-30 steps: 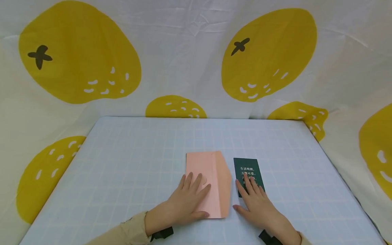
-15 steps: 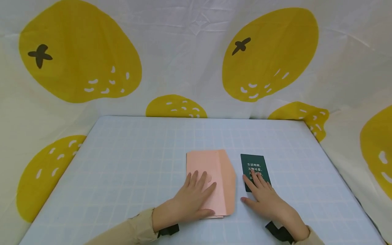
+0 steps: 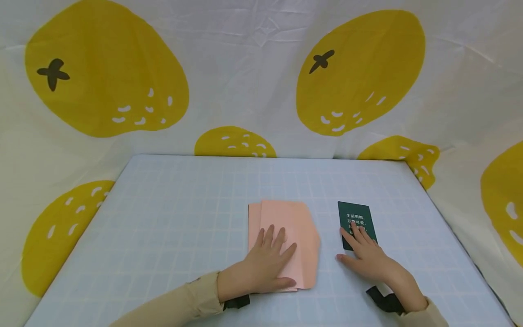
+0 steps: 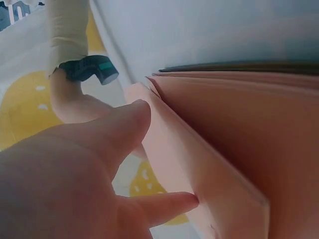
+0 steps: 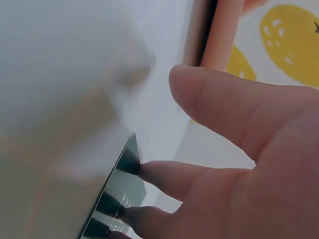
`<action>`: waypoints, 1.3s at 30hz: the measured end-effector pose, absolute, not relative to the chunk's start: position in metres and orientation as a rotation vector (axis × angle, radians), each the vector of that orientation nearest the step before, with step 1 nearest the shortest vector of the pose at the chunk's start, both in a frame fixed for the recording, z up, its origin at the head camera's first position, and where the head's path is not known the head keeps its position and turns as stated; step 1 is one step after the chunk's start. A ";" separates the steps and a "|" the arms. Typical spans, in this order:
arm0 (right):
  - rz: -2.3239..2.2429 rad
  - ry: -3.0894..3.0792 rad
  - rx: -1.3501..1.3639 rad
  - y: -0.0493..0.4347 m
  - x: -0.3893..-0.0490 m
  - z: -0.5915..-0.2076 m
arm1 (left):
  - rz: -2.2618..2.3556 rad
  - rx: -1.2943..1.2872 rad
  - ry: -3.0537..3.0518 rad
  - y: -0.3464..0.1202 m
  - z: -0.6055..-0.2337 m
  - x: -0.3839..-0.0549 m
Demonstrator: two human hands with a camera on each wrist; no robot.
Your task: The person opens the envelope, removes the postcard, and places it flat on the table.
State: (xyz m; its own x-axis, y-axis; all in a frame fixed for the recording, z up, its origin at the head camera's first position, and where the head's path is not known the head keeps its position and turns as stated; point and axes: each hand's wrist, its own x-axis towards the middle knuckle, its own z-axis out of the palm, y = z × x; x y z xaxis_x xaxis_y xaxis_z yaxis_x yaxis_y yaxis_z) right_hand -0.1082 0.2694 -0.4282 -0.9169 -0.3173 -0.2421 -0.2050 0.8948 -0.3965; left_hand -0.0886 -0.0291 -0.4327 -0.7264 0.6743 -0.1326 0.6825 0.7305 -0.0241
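Note:
My left hand [image 3: 267, 263] lies spread on a pink envelope [image 3: 282, 211], its pointed flap unfolded toward the right. Another pink envelope [image 3: 254, 222] shows beneath, along the left edge of the top one. From the left wrist, the thumb reaches over the lifted edge of the top envelope [image 4: 184, 144], and a thin dark layer [image 4: 239, 66] borders the pink layers. To the right, the fingertips of my right hand [image 3: 369, 261] press on a dark green card [image 3: 365, 213] with white printed characters. Those fingers are spread, and the thumb stays off the card [image 5: 118, 191].
Everything lies on a table with a pale blue checked cover [image 3: 184, 218]. Behind and beside it hangs a white cloth [image 3: 245, 68] printed with large yellow fruit shapes. Each wrist wears a black band [image 3: 386, 300].
Both hands have moved right. The top envelope has slid right under my left hand, baring the one below at its left. The green card has slid right and slightly away under my right fingertips.

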 end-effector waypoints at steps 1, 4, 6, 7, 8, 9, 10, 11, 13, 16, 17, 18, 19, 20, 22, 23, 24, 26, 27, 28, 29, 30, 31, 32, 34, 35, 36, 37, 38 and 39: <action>-0.534 2.756 -0.389 0.271 -0.109 -0.428 | -0.101 1.102 2.804 -0.027 -0.433 -0.089; -0.540 2.758 -0.393 0.275 -0.112 -0.427 | -0.092 1.084 2.774 -0.019 -0.433 -0.093; -0.552 2.751 -0.387 0.277 -0.115 -0.427 | -0.094 1.069 2.755 -0.014 -0.433 -0.098; -0.558 2.747 -0.389 0.279 -0.116 -0.426 | -0.100 1.061 2.748 -0.011 -0.433 -0.100; -0.562 2.744 -0.386 0.280 -0.118 -0.426 | -0.104 1.052 2.737 -0.008 -0.432 -0.103; -0.570 2.741 -0.383 0.282 -0.119 -0.426 | -0.103 1.042 2.726 -0.005 -0.432 -0.106; -0.579 2.735 -0.376 0.283 -0.120 -0.426 | -0.097 1.032 2.711 -0.002 -0.431 -0.108; -0.580 2.735 -0.379 0.285 -0.122 -0.426 | -0.099 1.032 2.702 0.000 -0.430 -0.111; -0.583 2.738 -0.384 0.289 -0.125 -0.427 | -0.107 1.034 2.681 0.006 -0.429 -0.116; -0.597 2.735 -0.386 0.295 -0.129 -0.428 | -0.118 1.031 2.656 0.013 -0.426 -0.122; -0.604 2.733 -0.389 0.297 -0.130 -0.429 | -0.127 1.031 2.653 0.016 -0.426 -0.124; -0.614 2.728 -0.385 0.300 -0.132 -0.429 | -0.130 1.023 2.648 0.018 -0.426 -0.126; -0.625 2.721 -0.382 0.302 -0.133 -0.429 | -0.134 1.015 2.645 0.020 -0.426 -0.128; -0.630 2.713 -0.378 0.305 -0.134 -0.429 | -0.142 1.010 2.645 0.023 -0.426 -0.130; -0.647 2.697 -0.367 0.310 -0.137 -0.429 | -0.154 0.997 2.647 0.027 -0.426 -0.134; -0.663 2.691 -0.371 0.314 -0.139 -0.430 | -0.163 0.994 2.646 0.030 -0.427 -0.136; -0.680 2.682 -0.368 0.317 -0.140 -0.430 | -0.172 0.991 2.647 0.032 -0.426 -0.138; -0.709 2.663 -0.355 0.324 -0.143 -0.430 | -0.184 0.987 2.647 0.037 -0.426 -0.141; -0.726 2.653 -0.354 0.328 -0.145 -0.430 | -0.190 0.984 2.645 0.040 -0.425 -0.142; -0.739 2.643 -0.353 0.332 -0.147 -0.431 | -0.197 0.982 2.644 0.042 -0.425 -0.143; -0.748 2.633 -0.348 0.336 -0.149 -0.431 | -0.200 0.980 2.643 0.045 -0.425 -0.145; -0.757 2.621 -0.341 0.340 -0.151 -0.432 | -0.192 0.973 2.636 0.047 -0.424 -0.147; -0.766 2.612 -0.336 0.343 -0.154 -0.432 | -0.192 0.969 2.632 0.050 -0.424 -0.148; -0.781 2.602 -0.340 0.347 -0.156 -0.432 | -0.193 0.962 2.626 0.053 -0.423 -0.150; -0.813 2.583 -0.354 0.355 -0.162 -0.433 | -0.187 0.950 2.615 0.058 -0.424 -0.154; -0.828 2.575 -0.356 0.359 -0.165 -0.432 | -0.178 0.940 2.608 0.061 -0.423 -0.156; -0.845 2.569 -0.364 0.362 -0.168 -0.432 | -0.180 0.933 2.607 0.065 -0.423 -0.158; -0.857 2.566 -0.369 0.366 -0.171 -0.432 | -0.190 0.930 2.610 0.068 -0.424 -0.160; -0.862 2.565 -0.374 0.369 -0.175 -0.432 | -0.200 0.932 2.618 0.071 -0.425 -0.162; -0.867 2.563 -0.375 0.372 -0.178 -0.433 | -0.209 0.933 2.626 0.075 -0.426 -0.164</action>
State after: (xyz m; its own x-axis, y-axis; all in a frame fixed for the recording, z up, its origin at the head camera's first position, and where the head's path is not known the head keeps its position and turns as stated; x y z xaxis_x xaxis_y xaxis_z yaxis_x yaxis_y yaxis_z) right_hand -0.1781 0.3724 -0.4325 -0.8809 -0.3735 -0.2906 -0.1203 0.7707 -0.6257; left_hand -0.1642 0.0749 -0.4259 -0.7240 0.5833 -0.3684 0.6343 0.7728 -0.0230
